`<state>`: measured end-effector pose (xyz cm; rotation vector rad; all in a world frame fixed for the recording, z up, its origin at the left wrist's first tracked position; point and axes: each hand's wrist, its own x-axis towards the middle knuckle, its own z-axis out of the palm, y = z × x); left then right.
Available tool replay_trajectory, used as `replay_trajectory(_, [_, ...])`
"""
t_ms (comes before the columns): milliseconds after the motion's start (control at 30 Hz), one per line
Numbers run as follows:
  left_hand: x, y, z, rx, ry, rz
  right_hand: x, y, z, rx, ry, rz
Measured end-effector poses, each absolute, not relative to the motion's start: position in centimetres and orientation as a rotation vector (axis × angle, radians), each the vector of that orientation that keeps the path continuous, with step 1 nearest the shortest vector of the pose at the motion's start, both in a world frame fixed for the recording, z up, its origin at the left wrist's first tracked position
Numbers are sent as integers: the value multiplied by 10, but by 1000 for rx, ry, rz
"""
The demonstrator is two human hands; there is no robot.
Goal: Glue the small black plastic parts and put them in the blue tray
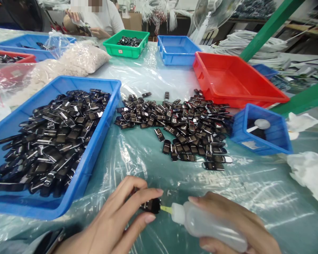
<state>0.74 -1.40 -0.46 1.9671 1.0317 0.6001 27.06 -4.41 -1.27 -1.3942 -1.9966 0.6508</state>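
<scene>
Between the thumb and fingers of my left hand point(124, 211) is a small glossy black plastic piece point(151, 205), held low over the table. My right hand point(235, 218) grips a translucent squeeze bottle point(212, 224) lying nearly sideways. Its thin yellowish nozzle point(165, 209) points left, with the tip at the right end of the black piece; whether they touch I cannot tell. Beyond my hands lies a loose heap of similar black pieces point(185, 120). To the left, a large blue tray point(95, 155) holds many more of them.
A red tray point(228, 77) and a small blue bin point(262, 141) with a metal scoop point(262, 124) stand at right. Further back are a green tray point(127, 52), a blue tray point(177, 56) and a bag of pale pellets point(84, 56). A person point(106, 17) sits across the table.
</scene>
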Motion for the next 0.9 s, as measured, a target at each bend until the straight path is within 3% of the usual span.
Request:
replay_trajectory(367, [17, -15, -2, 1710, 1372, 793, 271, -27, -15, -1529, -1636, 820])
replay_trajectory(500, [17, -14, -1, 1651, 1368, 702, 268, -16, -22, -1550, -1664, 787])
replay_trajectory(733, [15, -11, -14, 1703, 1377, 787, 253, -30, -24, -1366, -1685, 282])
replay_trajectory(900, [14, -12, -16, 1839, 1204, 783, 233, -33, -25, -1233, -2307, 165])
